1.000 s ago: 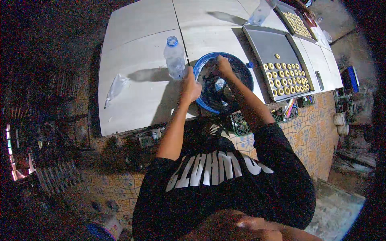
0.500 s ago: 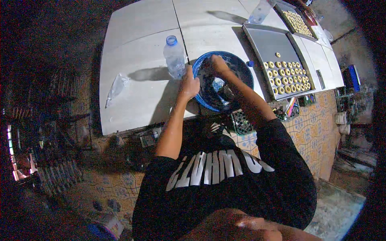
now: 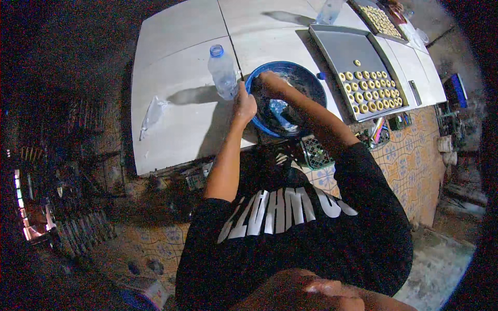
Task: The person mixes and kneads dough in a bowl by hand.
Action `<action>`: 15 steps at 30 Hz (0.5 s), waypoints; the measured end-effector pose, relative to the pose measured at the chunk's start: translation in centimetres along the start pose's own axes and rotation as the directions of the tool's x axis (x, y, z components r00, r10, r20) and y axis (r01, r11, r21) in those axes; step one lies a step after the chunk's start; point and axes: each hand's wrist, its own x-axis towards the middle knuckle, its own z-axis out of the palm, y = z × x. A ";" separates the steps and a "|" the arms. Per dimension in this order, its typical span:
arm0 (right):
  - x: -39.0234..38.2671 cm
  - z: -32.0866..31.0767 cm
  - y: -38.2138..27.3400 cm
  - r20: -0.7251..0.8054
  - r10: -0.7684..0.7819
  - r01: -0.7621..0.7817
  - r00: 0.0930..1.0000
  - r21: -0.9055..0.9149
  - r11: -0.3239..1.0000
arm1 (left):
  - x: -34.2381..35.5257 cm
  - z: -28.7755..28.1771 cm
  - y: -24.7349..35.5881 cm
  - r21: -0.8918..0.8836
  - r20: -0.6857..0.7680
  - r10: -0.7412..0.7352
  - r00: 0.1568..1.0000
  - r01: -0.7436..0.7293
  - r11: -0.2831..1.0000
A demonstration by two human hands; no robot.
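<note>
A round blue basin [image 3: 313, 75] stands at the near edge of the white table, dark inside. My left hand [image 3: 246, 105] is closed on its left rim. Inside, near the far left wall, my right hand [image 3: 272, 85] is curled; its fingertips and whatever they hold are hidden. A pale blue and white patch [image 3: 279, 110] shows on the basin's floor, beneath my right forearm. Just beyond my left hand, a clear plastic bottle [image 3: 223, 75] with a blue neck stands uncapped.
A crumpled clear plastic bag [image 3: 154, 117] lies at the table's left. Right of the basin are a small blue cap [image 3: 321, 75] and a metal tray [image 3: 353, 49] with rows of ring-shaped dough pieces [image 3: 369, 95]. Farther off are another filled tray [image 3: 382, 22] and a second bottle [image 3: 329, 11].
My right hand has shifted left inside the basin, closer to the left wall and my left hand. My left hand stays on the rim. The whole view has tilted slightly.
</note>
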 end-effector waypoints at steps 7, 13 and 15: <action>-1.5 0.2 -2.0 0.134 -0.097 0.113 0.986 -0.123 0.986 | 0.1 0.1 0.8 -0.067 -0.113 0.016 0.993 -0.024 0.997; -3.4 2.0 -0.7 0.115 -0.122 0.118 0.986 0.034 0.992 | 0.0 0.2 0.3 -0.255 -0.009 -0.150 0.989 0.143 0.956; -4.7 1.5 -0.9 0.071 0.019 -0.013 0.997 -0.088 0.996 | -0.5 -0.3 0.9 -0.131 -0.073 0.016 0.997 -0.026 0.991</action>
